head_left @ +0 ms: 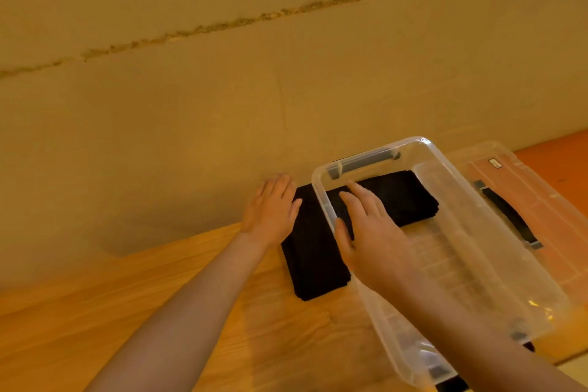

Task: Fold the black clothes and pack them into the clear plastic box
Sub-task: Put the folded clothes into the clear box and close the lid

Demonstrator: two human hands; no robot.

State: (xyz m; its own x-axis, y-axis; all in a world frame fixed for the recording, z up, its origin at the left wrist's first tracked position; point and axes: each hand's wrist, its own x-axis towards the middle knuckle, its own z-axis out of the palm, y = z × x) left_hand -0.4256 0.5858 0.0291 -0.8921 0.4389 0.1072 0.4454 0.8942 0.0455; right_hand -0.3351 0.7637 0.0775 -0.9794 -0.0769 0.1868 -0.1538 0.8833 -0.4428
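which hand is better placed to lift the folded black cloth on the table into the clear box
Left, probably. The left hand rests open on the folded black cloth lying on the wooden table outside the clear plastic box. The right hand reaches over the box's rim.

Flat hands [318, 219] over folded black clothes [313, 264], clear box [496, 264]

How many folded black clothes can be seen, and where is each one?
2. One folded black garment lies on the wooden table left of the clear plastic box, under the left hand. Another lies inside the box's far end. More may be hidden.
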